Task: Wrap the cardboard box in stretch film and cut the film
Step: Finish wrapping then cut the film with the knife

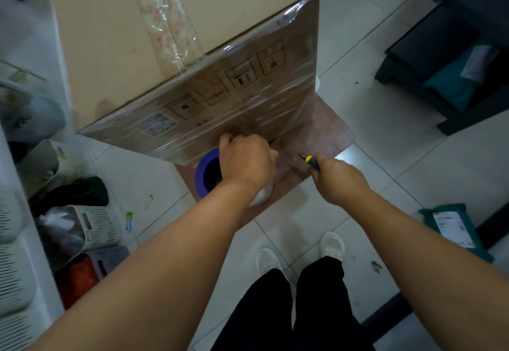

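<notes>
the cardboard box (170, 47) stands on a brown board (327, 133) on the tiled floor (371, 158), its near side covered in stretch film (248, 108). the left hand (246, 160) has its fingers clenched on the film at the box's lower edge, above the blue-cored film roll (206, 173). the right hand (337, 180) has its fingers grasping a yellow-and-black knife (311, 161), tip touching the stretched film.

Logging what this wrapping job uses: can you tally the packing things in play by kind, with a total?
Cardboard box: 1
Stretch film roll, blue core, under the left hand: 1
Cutter, yellow and black, gripped in the right hand: 1
Total: 3
</notes>
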`<move>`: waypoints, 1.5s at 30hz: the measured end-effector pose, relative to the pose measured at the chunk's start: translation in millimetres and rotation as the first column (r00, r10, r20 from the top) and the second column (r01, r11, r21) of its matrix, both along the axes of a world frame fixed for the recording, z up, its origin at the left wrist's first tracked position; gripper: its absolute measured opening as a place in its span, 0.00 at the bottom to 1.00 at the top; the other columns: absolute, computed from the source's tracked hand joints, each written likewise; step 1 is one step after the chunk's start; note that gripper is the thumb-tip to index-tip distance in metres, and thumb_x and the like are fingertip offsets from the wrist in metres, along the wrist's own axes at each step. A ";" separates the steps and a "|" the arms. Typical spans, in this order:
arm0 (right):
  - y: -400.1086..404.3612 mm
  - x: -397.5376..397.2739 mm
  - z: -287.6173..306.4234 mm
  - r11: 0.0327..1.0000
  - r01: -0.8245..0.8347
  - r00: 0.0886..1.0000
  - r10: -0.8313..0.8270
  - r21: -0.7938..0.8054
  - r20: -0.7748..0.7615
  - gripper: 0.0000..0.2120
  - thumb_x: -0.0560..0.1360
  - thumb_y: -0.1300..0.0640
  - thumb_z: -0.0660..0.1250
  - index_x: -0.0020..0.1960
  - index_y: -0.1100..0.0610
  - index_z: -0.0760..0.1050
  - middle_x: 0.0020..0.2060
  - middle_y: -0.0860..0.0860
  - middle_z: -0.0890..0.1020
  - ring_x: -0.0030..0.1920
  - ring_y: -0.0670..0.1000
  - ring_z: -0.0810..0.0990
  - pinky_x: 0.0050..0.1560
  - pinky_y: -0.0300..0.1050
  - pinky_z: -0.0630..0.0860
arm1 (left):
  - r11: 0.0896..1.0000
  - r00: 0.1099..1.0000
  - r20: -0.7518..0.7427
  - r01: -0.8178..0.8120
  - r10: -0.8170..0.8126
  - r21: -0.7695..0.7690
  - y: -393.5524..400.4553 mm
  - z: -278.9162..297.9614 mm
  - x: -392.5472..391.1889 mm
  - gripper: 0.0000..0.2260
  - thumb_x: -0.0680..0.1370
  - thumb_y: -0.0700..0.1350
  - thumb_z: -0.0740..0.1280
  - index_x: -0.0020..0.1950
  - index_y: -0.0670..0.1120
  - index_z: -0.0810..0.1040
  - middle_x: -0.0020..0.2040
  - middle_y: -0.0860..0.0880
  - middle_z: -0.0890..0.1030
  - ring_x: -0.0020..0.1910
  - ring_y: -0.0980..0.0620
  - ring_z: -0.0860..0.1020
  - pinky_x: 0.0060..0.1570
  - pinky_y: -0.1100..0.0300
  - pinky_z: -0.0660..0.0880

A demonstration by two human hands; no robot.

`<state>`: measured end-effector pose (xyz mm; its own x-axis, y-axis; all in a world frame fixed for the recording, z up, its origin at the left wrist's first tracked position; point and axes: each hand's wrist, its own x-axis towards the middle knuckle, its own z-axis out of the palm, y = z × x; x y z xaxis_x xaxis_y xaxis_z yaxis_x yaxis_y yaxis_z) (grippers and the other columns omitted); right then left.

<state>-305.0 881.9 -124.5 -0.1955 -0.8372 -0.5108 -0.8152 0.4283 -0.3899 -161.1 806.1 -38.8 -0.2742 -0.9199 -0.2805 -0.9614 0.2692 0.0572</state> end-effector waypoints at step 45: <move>31.1 27.7 -5.1 0.959 0.283 0.954 -0.279 -0.026 0.110 0.15 0.81 0.49 0.55 0.62 0.55 0.69 0.46 0.59 0.80 0.38 0.56 0.70 0.37 0.45 0.65 | 0.982 0.981 0.086 0.165 -0.172 0.091 8.5 10.2 0.5 0.04 0.76 0.49 0.63 0.43 0.52 0.77 0.43 0.50 0.78 0.58 0.47 0.70 0.68 0.44 0.53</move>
